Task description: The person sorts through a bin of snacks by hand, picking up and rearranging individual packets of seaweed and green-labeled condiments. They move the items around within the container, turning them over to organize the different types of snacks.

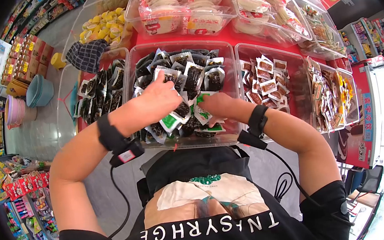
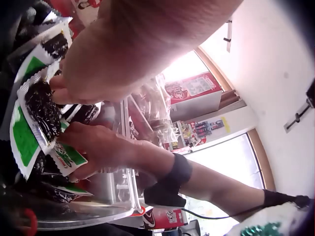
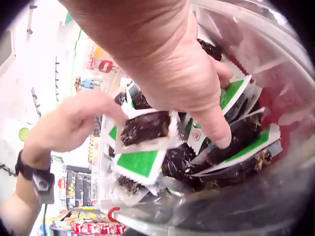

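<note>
Pictured: dark packets (image 1: 193, 75), clear-fronted and white-edged, several backed in green, heaped at all angles in a clear bin (image 1: 232, 80) on a red tabletop (image 1: 235, 37). Likely light enough to lift between two fingertips; probably soft and bendable, with a thin, slick wrapper apt to slide against its neighbours. Hardly fragile by the look of it, yet perhaps prone to squashing or creasing under a hard squeeze. Best taken by a ridged end seam, clear of the filling, or pinched flat across both broad faces; best drawn out singly, for fear of dragging along overlapping ones.

Over the left of the heap: the left hand (image 1: 161, 97), forefinger stretched across the packets, fingertips against a dark one in the left wrist view. Impossible to tell, with the underside hidden: a pinch or merely a touch. At the heap's right: the right hand (image 1: 221, 105), thumb and finger parted wide beside a green-printed packet (image 2: 66, 156), with no firm grip to be seen.

Just beyond the right wall: small brown packets (image 1: 268, 86). To the left: more dark packets, near a checked cloth (image 1: 86, 55). Farther back: bagged pale rounds (image 1: 162, 10) and yellow packs (image 1: 105, 26).
</note>
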